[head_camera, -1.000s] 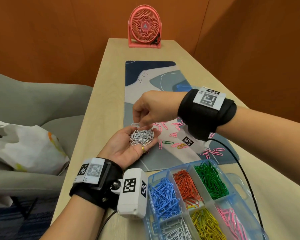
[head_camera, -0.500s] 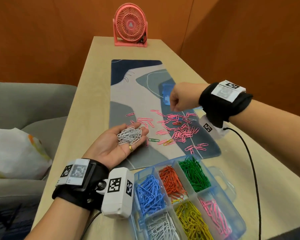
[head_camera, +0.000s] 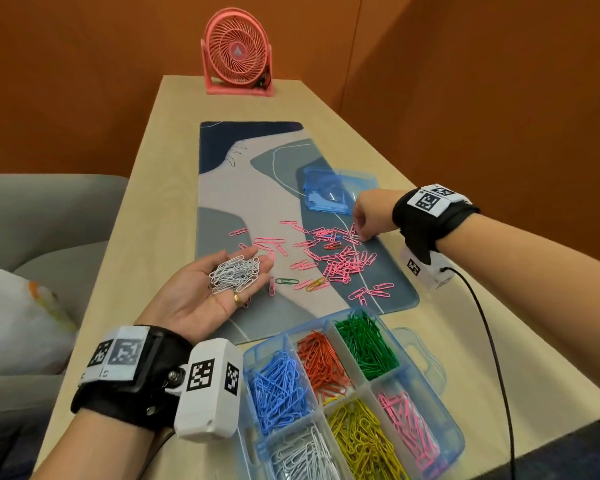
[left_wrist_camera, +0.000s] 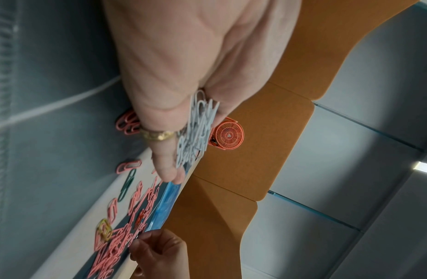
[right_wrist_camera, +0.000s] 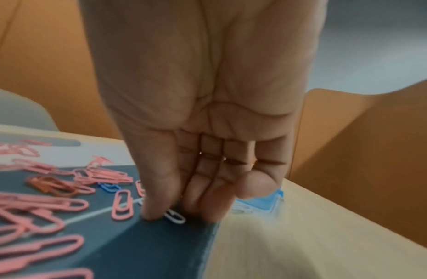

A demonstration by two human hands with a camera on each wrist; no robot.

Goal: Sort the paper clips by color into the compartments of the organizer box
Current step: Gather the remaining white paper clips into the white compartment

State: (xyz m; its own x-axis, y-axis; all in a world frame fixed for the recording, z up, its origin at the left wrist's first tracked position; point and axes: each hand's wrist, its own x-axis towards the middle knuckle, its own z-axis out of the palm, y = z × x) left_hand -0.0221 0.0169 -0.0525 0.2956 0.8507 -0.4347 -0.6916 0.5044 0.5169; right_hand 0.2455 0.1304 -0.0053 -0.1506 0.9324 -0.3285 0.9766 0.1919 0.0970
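- Left hand (head_camera: pixel 201 289), palm up with fingers relaxed, carries a pile of white clips (head_camera: pixel 234 273).
- Right hand (head_camera: pixel 371 214), at 2 o'clock from the left hand, pinches one white clip (right_wrist_camera: pixel 174 216) on the mat (head_camera: pixel 257 188).

Translucent glossy plastic organizer box (head_camera: pixel 444 386); matt wood-look table (head_camera: pixel 447 327)

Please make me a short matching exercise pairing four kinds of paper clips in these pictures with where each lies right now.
Things:
1. white clips
2. green clips
3. loose pink clips
4. single white clip

Places:
A. scattered on the desk mat
B. far right compartment of the organizer box
C. piled in the left hand
D. at the fingers of the right hand

Pairs: 1-C, 2-B, 3-A, 4-D
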